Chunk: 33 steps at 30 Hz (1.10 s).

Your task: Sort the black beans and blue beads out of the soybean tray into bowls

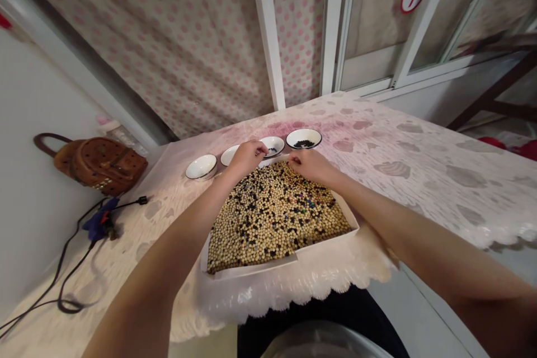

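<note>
A shallow white box [327, 243] holds a layer of small round beads [268, 218], mostly tan with black and a few coloured ones mixed in. My left hand [250, 155] is at the box's far edge, beside a white bowl [277, 144] with a few dark bits in it; its fingers are pinched together. My right hand [306, 164] is closed over the far right part of the box, just in front of a black-rimmed bowl [304, 135] containing black beads. What either hand's fingertips hold is too small to make out.
Two more white bowls, one at the far left [201, 166] and one partly behind my left hand [229, 155], stand in the row. A brown leather backpack [113, 165] and a blue tool with a black cable [98, 222] lie left on the patterned tablecloth [394, 179].
</note>
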Available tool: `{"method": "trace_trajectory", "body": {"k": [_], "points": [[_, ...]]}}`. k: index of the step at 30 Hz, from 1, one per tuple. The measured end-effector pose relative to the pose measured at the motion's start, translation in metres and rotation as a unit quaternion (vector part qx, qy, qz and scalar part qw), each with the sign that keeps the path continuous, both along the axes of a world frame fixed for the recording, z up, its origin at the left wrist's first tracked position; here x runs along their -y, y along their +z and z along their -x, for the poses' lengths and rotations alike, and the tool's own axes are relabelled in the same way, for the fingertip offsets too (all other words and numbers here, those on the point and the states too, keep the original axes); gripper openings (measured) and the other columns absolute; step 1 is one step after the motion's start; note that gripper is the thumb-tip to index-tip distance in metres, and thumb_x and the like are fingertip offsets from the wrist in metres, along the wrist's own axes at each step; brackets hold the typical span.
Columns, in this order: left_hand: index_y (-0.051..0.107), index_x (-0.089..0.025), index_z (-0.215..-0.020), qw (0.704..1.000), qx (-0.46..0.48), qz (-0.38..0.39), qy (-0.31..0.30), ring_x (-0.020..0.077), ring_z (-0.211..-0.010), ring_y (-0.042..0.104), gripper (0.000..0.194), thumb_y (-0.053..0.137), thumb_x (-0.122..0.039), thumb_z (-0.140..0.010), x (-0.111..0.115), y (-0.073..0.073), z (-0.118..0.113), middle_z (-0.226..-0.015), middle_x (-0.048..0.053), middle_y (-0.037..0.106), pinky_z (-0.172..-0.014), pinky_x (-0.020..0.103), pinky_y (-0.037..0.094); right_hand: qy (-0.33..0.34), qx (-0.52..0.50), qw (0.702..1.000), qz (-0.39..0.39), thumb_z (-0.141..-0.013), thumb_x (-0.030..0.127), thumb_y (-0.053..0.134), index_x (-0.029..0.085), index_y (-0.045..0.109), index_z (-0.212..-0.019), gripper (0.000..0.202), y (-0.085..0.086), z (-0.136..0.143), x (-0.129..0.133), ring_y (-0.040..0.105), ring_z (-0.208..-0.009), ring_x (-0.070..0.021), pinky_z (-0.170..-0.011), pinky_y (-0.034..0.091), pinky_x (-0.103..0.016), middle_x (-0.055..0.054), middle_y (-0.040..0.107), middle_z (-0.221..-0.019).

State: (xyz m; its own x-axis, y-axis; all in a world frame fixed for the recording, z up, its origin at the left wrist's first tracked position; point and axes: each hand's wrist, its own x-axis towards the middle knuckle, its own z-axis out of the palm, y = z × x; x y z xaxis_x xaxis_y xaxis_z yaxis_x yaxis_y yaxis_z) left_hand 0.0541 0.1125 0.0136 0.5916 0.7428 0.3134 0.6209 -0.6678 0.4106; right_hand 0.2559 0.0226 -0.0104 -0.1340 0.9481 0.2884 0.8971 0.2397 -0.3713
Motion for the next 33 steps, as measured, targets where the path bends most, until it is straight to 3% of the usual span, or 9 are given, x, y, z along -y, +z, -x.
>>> {"method": "trace_trajectory", "body": {"k": [5, 9, 16, 19, 26, 29, 33], "points": [[0.076, -0.016, -0.095, 1.000, -0.008, 0.010, 0.000, 0.0189, -0.081, 0.068, 0.021, 0.059, -0.010, -0.083, -0.005, -0.008, -0.001, -0.092, 0.008, 0.075, -0.079, 0.030, 0.053, -0.006, 0.003, 1.000, 0.009, -0.089, 0.020, 0.048, 0.017, 0.069, -0.079, 0.023, 0.001, 0.000, 0.001, 0.056, -0.066, -0.0156, -0.058, 0.030, -0.028, -0.007, 0.069, -0.076], [0.076, -0.018, -0.100, 1.000, -0.006, 0.007, 0.016, 0.0193, -0.086, 0.068, 0.025, 0.057, -0.010, -0.085, 0.000, -0.006, 0.003, -0.096, 0.007, 0.075, -0.084, 0.031, 0.052, -0.010, 0.005, 1.000, 0.009, -0.089, 0.020, 0.049, 0.017, 0.070, -0.080, 0.023, 0.002, 0.001, 0.001, 0.057, -0.066, -0.0157, -0.058, 0.031, -0.028, -0.007, 0.070, -0.077], [0.075, -0.020, -0.101, 1.000, 0.017, 0.005, 0.015, 0.0190, -0.091, 0.067, 0.024, 0.057, -0.011, -0.087, 0.034, 0.006, 0.018, -0.102, 0.006, 0.074, -0.086, 0.032, 0.051, -0.004, 0.003, 1.000, 0.023, -0.089, 0.020, 0.051, 0.016, 0.070, -0.082, 0.020, 0.004, 0.001, 0.003, 0.058, -0.067, -0.0157, -0.060, 0.033, -0.028, -0.007, 0.070, -0.079], [0.074, -0.021, -0.101, 0.998, 0.032, 0.053, -0.025, 0.0180, -0.091, 0.066, 0.020, 0.059, -0.015, -0.089, 0.063, 0.009, 0.021, -0.102, 0.005, 0.073, -0.084, 0.032, 0.051, -0.003, -0.011, 1.000, 0.018, -0.087, 0.019, 0.052, 0.017, 0.068, -0.078, 0.018, 0.002, 0.001, 0.002, 0.056, -0.066, -0.0152, -0.060, 0.032, -0.029, -0.006, 0.069, -0.076], [0.071, -0.025, -0.101, 0.969, -0.035, 0.091, -0.226, 0.0184, -0.103, 0.060, 0.013, 0.067, -0.024, -0.089, 0.134, 0.009, 0.011, -0.106, 0.003, 0.068, -0.095, 0.036, 0.046, 0.018, -0.043, 0.999, -0.003, -0.083, 0.017, 0.053, 0.017, 0.062, -0.071, 0.015, -0.007, -0.004, -0.004, 0.054, -0.063, -0.0141, -0.060, 0.032, -0.030, -0.004, 0.067, -0.071], [0.071, -0.025, -0.101, 0.962, -0.059, 0.089, -0.250, 0.0194, -0.108, 0.057, 0.015, 0.071, -0.024, -0.086, 0.140, 0.005, 0.011, -0.110, 0.004, 0.064, -0.096, 0.035, 0.046, 0.020, -0.047, 0.999, -0.001, -0.083, 0.018, 0.053, 0.018, 0.062, -0.071, 0.015, -0.008, -0.005, -0.005, 0.054, -0.061, -0.0136, -0.059, 0.032, -0.030, -0.003, 0.066, -0.069], [0.071, -0.025, -0.097, 0.972, -0.065, 0.065, -0.215, 0.0206, -0.110, 0.054, 0.012, 0.068, -0.021, -0.087, 0.132, 0.002, 0.021, -0.108, 0.004, 0.062, -0.098, 0.038, 0.045, 0.021, -0.048, 0.999, 0.005, -0.083, 0.019, 0.054, 0.018, 0.064, -0.073, 0.014, -0.007, -0.004, -0.005, 0.055, -0.064, -0.0145, -0.060, 0.034, -0.030, -0.004, 0.067, -0.071]]}}
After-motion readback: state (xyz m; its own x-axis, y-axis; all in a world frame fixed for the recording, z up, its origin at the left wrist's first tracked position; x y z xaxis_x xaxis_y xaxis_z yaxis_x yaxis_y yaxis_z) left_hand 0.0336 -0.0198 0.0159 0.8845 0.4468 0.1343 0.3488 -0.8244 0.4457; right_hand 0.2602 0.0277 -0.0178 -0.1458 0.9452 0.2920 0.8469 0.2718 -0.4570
